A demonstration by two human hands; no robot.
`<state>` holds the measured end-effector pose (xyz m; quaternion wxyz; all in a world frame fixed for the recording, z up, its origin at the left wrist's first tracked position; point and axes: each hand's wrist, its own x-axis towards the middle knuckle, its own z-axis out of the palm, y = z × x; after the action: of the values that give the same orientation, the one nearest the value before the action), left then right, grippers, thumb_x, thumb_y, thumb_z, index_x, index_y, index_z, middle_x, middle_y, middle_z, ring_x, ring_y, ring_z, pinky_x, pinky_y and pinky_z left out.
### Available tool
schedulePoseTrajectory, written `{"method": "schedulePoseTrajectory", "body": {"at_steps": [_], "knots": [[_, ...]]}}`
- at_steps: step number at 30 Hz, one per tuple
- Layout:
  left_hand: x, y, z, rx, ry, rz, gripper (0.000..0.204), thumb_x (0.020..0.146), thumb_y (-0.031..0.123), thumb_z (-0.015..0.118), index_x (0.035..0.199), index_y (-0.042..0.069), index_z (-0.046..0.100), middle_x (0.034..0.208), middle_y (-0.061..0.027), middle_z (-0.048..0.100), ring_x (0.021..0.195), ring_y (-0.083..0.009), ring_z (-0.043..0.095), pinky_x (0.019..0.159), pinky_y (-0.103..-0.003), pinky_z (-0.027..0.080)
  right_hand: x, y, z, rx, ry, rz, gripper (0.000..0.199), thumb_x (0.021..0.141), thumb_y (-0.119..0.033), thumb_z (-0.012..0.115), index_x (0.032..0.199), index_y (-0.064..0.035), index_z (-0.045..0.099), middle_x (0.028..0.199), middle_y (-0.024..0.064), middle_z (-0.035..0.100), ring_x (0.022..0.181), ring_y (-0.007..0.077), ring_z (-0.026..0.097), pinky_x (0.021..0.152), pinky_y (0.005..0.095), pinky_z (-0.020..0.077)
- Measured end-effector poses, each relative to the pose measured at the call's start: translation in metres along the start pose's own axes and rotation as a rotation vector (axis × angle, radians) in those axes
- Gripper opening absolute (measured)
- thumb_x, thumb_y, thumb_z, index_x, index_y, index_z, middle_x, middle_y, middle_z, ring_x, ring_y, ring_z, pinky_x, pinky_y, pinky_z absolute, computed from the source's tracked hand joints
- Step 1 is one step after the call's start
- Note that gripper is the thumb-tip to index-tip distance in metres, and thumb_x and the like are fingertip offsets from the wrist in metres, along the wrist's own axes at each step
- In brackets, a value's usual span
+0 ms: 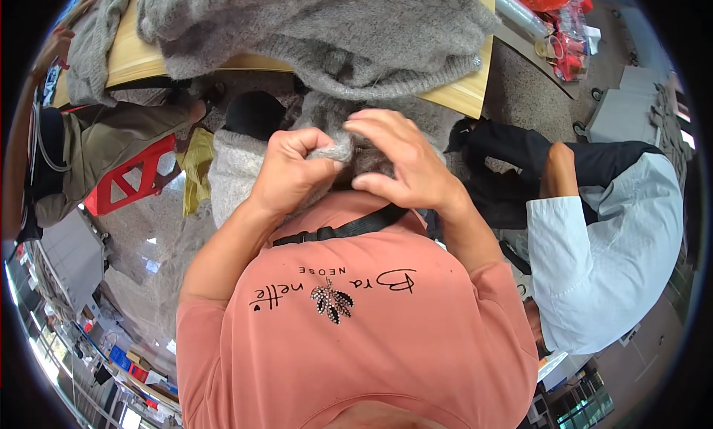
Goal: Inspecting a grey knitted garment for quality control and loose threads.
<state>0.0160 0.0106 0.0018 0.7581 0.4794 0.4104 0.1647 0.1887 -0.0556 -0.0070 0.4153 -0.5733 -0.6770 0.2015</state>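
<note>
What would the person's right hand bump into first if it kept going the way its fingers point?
Probably the left hand: the right hand has its fingers aimed leftward across the grey knit fabric pinched between both hands, though depth is unclear.

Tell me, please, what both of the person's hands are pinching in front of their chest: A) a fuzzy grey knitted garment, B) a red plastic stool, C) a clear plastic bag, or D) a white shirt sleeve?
A: the left hand and the right hand both close their fingers on a fold of the fuzzy grey knitted garment, which hangs down from the pale wooden table.
</note>
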Motion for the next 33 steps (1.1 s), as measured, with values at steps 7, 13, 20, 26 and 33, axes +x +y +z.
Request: {"method": "schedulePoseTrajectory", "body": {"at_steps": [7,13,20,26,33], "knots": [[-0.003,-0.001,0.003,0.119,-0.05,-0.04,0.002,0.068,-0.002,0.059,0.067,-0.001,0.058,0.064,0.002,0.056,0.059,-0.0026,0.046,0.051,-0.018,0.038,0.002,-0.003,0.023,0.171,-0.019,-0.193,0.009,0.068,0.0,0.059,0.069,-0.0013,0.05,0.061,0.01,0.045,0.055,0.0279,0.044,0.054,0.0356,0.0357],[-0.002,-0.003,-0.003,-0.155,0.066,-0.03,0.004,0.072,0.0,0.061,0.071,-0.001,0.058,0.069,-0.0022,0.059,0.059,-0.0047,0.05,0.053,-0.019,0.042,0.0,0.006,0.016,0.135,0.057,0.009,0.02,0.065,-0.005,0.065,0.08,-0.0015,0.053,0.075,0.0113,0.053,0.068,0.0291,0.05,0.063,0.0348,0.0406],[0.01,0.007,-0.016,-0.295,0.125,0.024,0.005,0.075,0.001,0.06,0.078,-0.002,0.059,0.075,-0.0065,0.062,0.064,-0.009,0.056,0.059,-0.022,0.045,-0.059,0.024,-0.011,0.027,-0.147,0.401,0.026,0.063,-0.004,0.064,0.086,0.0017,0.056,0.084,0.0136,0.056,0.079,0.0259,0.055,0.069,0.0311,0.0437],[0.01,0.012,-0.017,-0.361,0.201,-0.006,0.006,0.075,0.002,0.06,0.078,-0.002,0.059,0.075,-0.0068,0.062,0.063,-0.0096,0.056,0.058,-0.022,0.045,-0.054,0.024,-0.022,0.051,0.016,0.406,0.021,0.062,0.006,0.057,0.083,0.003,0.056,0.08,0.0125,0.056,0.077,0.0266,0.055,0.068,0.0306,0.0437],[0.002,0.011,-0.032,-0.359,0.183,0.023,0.009,0.073,0.001,0.057,0.081,-0.002,0.059,0.078,-0.0082,0.062,0.067,-0.0127,0.058,0.064,-0.025,0.047,-0.056,0.029,-0.024,0.033,-0.099,0.246,0.023,0.058,0.009,0.054,0.08,0.002,0.054,0.089,0.0131,0.053,0.078,0.0283,0.055,0.066,0.0304,0.0442]]}}
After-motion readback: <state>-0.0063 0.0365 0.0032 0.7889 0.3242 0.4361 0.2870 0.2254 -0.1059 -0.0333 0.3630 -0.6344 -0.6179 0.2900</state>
